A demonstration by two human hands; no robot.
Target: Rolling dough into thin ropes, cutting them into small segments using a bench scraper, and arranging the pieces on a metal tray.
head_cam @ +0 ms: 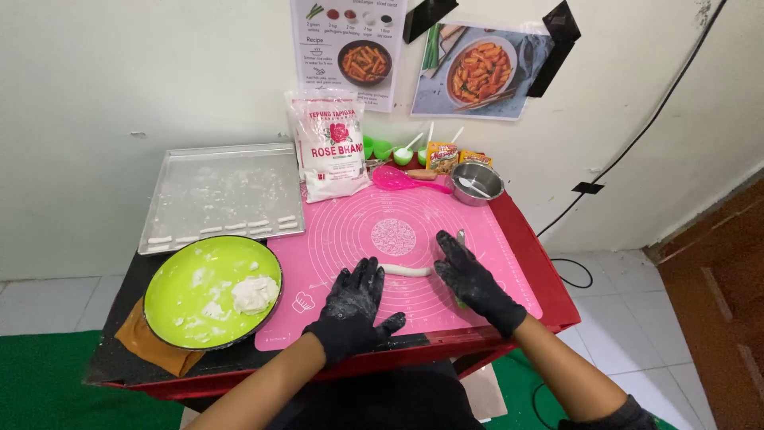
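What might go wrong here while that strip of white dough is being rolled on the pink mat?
1. The dough rope looks thin between the left hand and right hand; uneven pressure might tear it.
2. The pink mat appears to reach the table's front edge, so it might slide.
3. A utensil lies partly under the right hand and could snag the dough.
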